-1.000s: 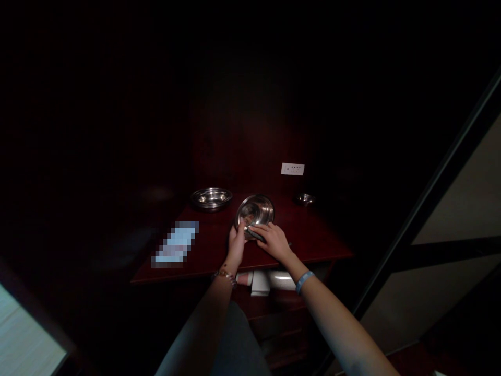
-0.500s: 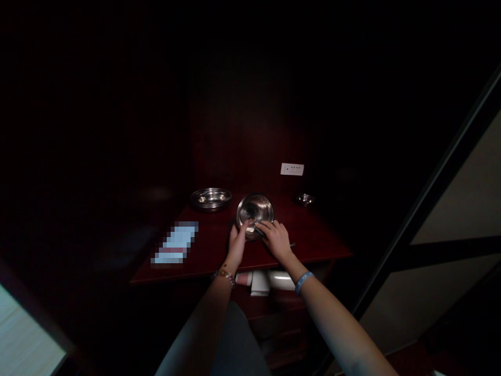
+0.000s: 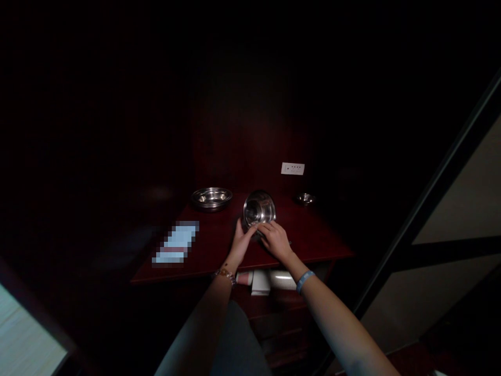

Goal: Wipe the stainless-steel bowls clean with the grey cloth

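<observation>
A shiny, deep metal bowl (image 3: 260,206) is tilted on its side over the dark red desk, its hollow inside facing me. My left hand (image 3: 239,244) grips it at the lower left, thumb over the near rim. My right hand (image 3: 276,241) is closed at the near right of the same rim, fingers curled. Whatever lies under those fingers is hidden; a small thin tip shows just beyond the right side of that hand, too dark to name.
The desk top (image 3: 211,250) bears a wide metal dish (image 3: 212,198) at back left, a small metal bowl (image 3: 305,199) at back right and a blurred-out pale patch (image 3: 176,243). A socket plate (image 3: 293,168) is on the wall. Below sit a paper cup (image 3: 245,278) and a white box (image 3: 260,283).
The bowl has shifted slightly right and tipped further up onto its side. My left hand has moved right and up with it, closer to my right hand, which has barely moved.
</observation>
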`<act>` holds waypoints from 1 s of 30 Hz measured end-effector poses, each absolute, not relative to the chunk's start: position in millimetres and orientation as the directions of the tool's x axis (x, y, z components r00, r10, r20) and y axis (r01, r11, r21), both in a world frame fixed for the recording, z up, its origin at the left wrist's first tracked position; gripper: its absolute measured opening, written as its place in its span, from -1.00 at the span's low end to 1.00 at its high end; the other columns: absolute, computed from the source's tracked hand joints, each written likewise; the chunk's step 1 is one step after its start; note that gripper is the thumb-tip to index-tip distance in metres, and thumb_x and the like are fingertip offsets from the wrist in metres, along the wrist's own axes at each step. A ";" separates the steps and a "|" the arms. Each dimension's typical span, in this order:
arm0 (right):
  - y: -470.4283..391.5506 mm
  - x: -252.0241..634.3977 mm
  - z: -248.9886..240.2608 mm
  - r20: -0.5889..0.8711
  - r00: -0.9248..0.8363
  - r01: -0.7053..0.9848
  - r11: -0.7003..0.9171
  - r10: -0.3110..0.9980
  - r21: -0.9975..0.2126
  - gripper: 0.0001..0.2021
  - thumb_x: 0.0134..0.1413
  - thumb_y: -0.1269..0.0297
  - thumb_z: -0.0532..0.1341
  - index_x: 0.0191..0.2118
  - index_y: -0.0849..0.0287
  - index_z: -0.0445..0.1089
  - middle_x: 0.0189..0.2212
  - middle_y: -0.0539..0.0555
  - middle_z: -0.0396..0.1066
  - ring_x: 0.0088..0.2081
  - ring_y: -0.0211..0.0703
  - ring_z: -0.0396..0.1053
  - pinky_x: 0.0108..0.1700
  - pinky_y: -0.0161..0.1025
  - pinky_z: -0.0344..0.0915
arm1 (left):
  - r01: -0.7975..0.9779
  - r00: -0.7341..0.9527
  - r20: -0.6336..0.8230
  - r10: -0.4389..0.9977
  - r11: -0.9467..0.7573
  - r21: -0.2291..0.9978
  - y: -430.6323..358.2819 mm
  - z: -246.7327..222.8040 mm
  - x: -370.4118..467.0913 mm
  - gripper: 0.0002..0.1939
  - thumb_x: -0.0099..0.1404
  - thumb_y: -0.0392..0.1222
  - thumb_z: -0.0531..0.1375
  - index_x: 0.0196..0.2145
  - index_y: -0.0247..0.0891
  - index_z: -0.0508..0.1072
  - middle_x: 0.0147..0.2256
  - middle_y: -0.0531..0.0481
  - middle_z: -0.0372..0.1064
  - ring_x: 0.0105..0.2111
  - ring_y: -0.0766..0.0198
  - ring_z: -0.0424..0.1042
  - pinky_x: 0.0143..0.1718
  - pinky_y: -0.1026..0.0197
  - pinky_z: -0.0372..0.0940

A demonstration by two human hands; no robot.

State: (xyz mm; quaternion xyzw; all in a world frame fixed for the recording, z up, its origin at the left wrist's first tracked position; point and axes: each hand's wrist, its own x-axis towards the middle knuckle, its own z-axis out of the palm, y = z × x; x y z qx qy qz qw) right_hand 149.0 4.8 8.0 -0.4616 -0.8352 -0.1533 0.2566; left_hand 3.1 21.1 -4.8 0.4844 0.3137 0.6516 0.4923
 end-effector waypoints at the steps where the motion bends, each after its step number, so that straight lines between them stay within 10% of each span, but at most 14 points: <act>1: 4.7 148.6 8.0 0.571 -0.444 0.847 0.532 0.691 0.015 -0.59 0.19 0.43 0.17 0.16 0.13 0.33 0.09 0.09 0.42 0.03 0.00 0.30 0.07 -0.11 0.27 | -0.331 -0.043 0.321 0.946 -0.316 0.889 20.3 -4.1 2.7 -0.41 0.13 -0.09 0.32 0.10 -0.15 0.28 0.05 -0.14 0.42 0.04 0.11 0.42 0.09 0.05 0.28; 30: 1.0 145.9 10.3 0.513 -0.255 0.948 0.317 0.820 -0.036 -0.44 0.12 0.30 0.28 0.24 -0.12 0.21 0.19 0.01 0.31 0.07 -0.01 0.27 0.03 -0.09 0.26 | -0.320 -0.126 0.285 0.950 -0.311 0.895 22.4 -2.5 0.5 -0.46 0.13 0.15 0.28 -0.05 -0.26 0.43 -0.07 -0.19 0.48 0.00 0.08 0.44 0.05 0.09 0.29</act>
